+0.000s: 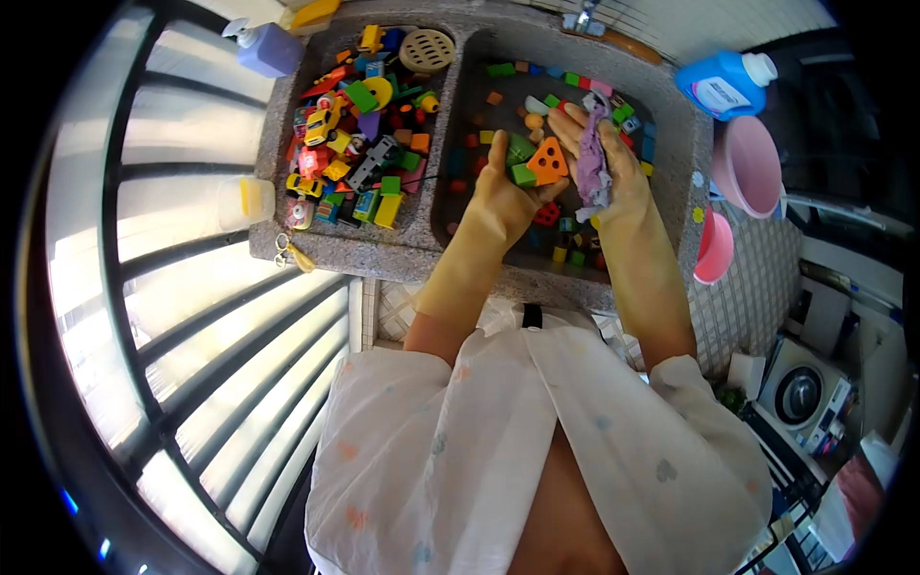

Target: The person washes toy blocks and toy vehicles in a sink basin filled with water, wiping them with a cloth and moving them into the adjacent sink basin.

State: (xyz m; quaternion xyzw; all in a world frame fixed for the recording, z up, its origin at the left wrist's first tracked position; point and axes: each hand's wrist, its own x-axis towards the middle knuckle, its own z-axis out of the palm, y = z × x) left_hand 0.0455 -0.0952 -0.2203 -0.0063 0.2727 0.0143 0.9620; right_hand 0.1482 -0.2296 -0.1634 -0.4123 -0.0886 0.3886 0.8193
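Note:
Over the water-filled right basin [445, 182], my left hand [508, 192] cradles an orange triangular block [547, 162] with round holes. Its thumb points up and its fingers reach under the block. Green blocks [522, 174] lie just beside it, and I cannot tell whether they are held too. My right hand [618, 165] has a crumpled purple cloth [594, 163] lying along its palm and fingers, next to the orange block. Around both hands, small coloured blocks sit in the water, several along the basin's far edge.
The left basin holds a heap of toys [359, 134] and a round drain cover [426, 50]. Bottles stand at the far left [270, 50] and far right [724, 84]. Pink tubs [747, 168] are at the right. A faucet [583, 21] is at the back.

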